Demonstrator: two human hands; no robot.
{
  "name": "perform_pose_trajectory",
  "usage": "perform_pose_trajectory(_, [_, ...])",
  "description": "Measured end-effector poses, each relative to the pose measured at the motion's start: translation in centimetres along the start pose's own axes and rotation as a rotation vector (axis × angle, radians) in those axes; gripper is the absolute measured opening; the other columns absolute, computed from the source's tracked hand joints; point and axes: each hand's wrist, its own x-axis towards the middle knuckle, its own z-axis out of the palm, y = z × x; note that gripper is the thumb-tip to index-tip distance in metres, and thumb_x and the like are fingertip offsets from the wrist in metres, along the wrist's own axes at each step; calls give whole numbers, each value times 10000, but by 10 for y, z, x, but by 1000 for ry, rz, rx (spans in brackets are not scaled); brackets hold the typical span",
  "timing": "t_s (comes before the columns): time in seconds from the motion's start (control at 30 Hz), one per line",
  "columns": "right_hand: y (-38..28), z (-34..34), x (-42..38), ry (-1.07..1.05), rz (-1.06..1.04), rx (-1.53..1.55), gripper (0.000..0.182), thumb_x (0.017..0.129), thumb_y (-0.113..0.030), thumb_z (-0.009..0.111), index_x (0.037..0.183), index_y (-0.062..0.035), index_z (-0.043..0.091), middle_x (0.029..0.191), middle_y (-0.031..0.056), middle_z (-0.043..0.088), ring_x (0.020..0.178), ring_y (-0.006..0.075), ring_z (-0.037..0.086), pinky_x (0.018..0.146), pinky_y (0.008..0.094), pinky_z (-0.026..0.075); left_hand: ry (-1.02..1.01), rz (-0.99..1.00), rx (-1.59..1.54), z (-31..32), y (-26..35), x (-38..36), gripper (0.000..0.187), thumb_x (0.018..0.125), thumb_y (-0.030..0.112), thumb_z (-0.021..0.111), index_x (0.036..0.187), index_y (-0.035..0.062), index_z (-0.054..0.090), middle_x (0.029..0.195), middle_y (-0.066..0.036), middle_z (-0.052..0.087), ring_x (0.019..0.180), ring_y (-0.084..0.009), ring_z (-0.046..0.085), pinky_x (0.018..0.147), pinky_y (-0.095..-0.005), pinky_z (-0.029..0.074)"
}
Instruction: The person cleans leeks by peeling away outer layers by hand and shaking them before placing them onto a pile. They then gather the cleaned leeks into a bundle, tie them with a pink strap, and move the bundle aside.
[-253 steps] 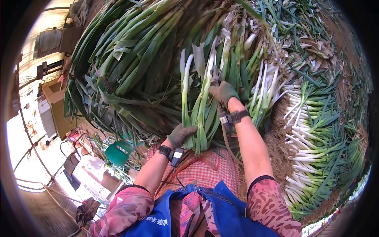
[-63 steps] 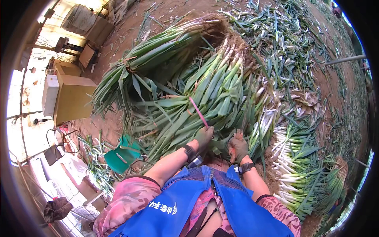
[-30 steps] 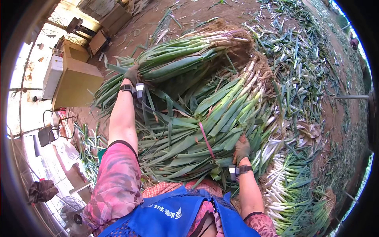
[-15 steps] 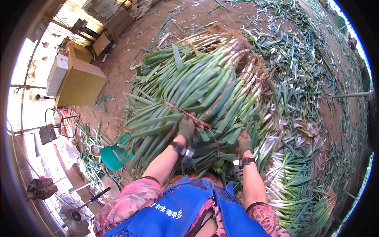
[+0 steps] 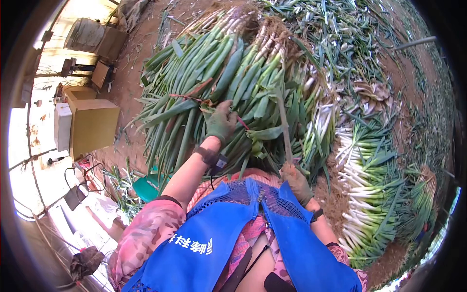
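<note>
A large bundle of green onions (image 5: pixel 194 73) lies before me, roots toward the top, with a thin red tie (image 5: pixel 185 98) across its leaves. My left hand (image 5: pixel 220 124), in a green glove, rests on the leaves beside the tie, its fingers apart. Closer to my body on the right, my gloved right hand (image 5: pixel 296 184) is closed around the lower end of a long, narrow, brownish-grey strip (image 5: pixel 283 121). The strip points away from me over the leaves. Whether it is a blade or a dry leaf I cannot tell.
Peeled white-stemmed onions (image 5: pixel 365 190) lie in a row at the right. Loose leaves and trimmings (image 5: pixel 340 44) cover the ground at the upper right. To the left are a yellowish box (image 5: pixel 95 127), a green plastic item (image 5: pixel 145 189) and a metal-framed chair (image 5: pixel 75 194).
The view has shifted, and the bundle sits further up and left. My left hand has opened off the red tie. My right hand has left the leaves, come closer and now holds the strip.
</note>
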Motion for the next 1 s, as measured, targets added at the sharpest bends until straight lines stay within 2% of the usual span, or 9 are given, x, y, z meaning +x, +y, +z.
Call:
perform_pose_trajectory(0.07, [11, -1, -19, -150, 8, 225, 216, 963, -192, 620, 1137, -73, 577, 937, -21, 602, 801, 34, 559, 712, 205, 479, -131, 152, 195, 20, 4, -5, 396, 887, 121, 562, 1281, 84, 539, 1187, -139, 637, 1075, -345, 617, 877, -414, 504])
perform_pose_trajectory(0.1, [0, 6, -37, -64, 0, -28, 253, 981, -256, 595, 1118, -43, 585, 943, -18, 610, 859, 71, 574, 739, 253, 491, -232, 188, 293, 26, 4, -1, 369, 872, 132, 548, 1240, 112, 562, 1300, -115, 572, 1137, -358, 579, 902, -454, 496])
perform_pose_trajectory(0.23, [39, -40, -69, -81, -29, -701, 381, 990, -286, 550, 1225, 14, 545, 1073, 52, 667, 964, 170, 620, 851, 344, 497, -589, 143, 798, 30, -11, 14, 297, 876, 177, 557, 1171, 155, 588, 1317, -103, 534, 1138, -335, 596, 903, -467, 510])
perform_pose_trajectory(0.33, [37, -48, -98, -180, -22, -694, 376, 977, -266, 556, 1234, 9, 552, 1083, 70, 676, 980, 165, 620, 858, 344, 495, -693, 214, 1057, 36, -33, 31, 228, 886, 199, 562, 1085, 197, 673, 1204, -99, 587, 1077, -335, 632, 858, -436, 541])
perform_pose_trajectory(0.47, [33, -42, -119, -311, -19, -711, 340, 969, -238, 552, 1216, -5, 573, 1067, 62, 661, 974, 147, 596, 855, 330, 482, -718, 99, 800, 4, 19, 31, 379, 821, 453, 672, 1042, 148, 707, 1189, -111, 640, 1075, -340, 631, 853, -456, 516])
perform_pose_trajectory(0.6, [9, -18, -85, -310, 85, -762, 310, 945, -207, 564, 1181, -10, 612, 989, 34, 647, 912, 143, 577, 835, 321, 472, -750, 94, 735, -2, 12, 34, 317, 832, 424, 645, 1022, 173, 690, 1135, -97, 658, 1081, -305, 617, 890, -427, 502])
perform_pose_trajectory(0.8, [56, -27, -41, -403, -172, -665, 365, 932, -230, 612, 1195, 21, 582, 1037, 15, 661, 930, 126, 587, 861, 305, 484, -728, 118, 666, -24, 8, 19, 270, 844, 348, 623, 1036, 171, 690, 1125, -101, 662, 1070, -310, 620, 892, -424, 497])
perform_pose_trajectory(0.9, [14, -17, -86, -303, 193, -295, 436, 934, -240, 633, 1283, 5, 542, 1146, -4, 615, 985, 101, 565, 905, 265, 457, -736, 131, 688, -20, 7, 23, 261, 857, 321, 610, 1045, 158, 688, 1127, -116, 660, 1070, -316, 618, 896, -427, 493])
perform_pose_trajectory(1.0, [-14, -5, -86, -327, 269, -327, 418, 937, -237, 630, 1288, -24, 552, 1144, 3, 614, 1002, 96, 564, 913, 264, 457, -740, 124, 631, -12, 3, 24, 250, 861, 303, 606, 1039, 146, 686, 1129, -132, 656, 1063, -326, 618, 891, -432, 491])
